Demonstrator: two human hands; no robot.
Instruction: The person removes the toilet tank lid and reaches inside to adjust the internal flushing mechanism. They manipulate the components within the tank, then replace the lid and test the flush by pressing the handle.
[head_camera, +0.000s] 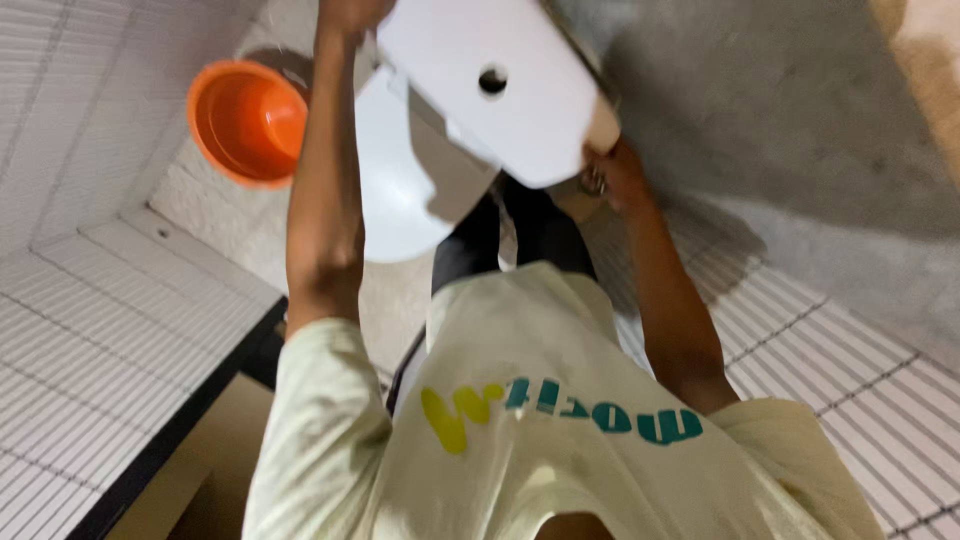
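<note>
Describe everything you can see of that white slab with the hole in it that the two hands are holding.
The white slab is a flat, smooth, glossy panel, ceramic or plastic by its look, with rounded corners and one small round dark hole near its middle. It is held tilted above a white rounded fixture. The hand at the frame's right grips its lower corner; the hand at the frame's top meets its upper edge, mostly cut off. Its top runs out of view.

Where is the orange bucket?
In the head view, the orange bucket sits upper left on the floor by the tiled wall, beside the white toilet bowl.
</note>
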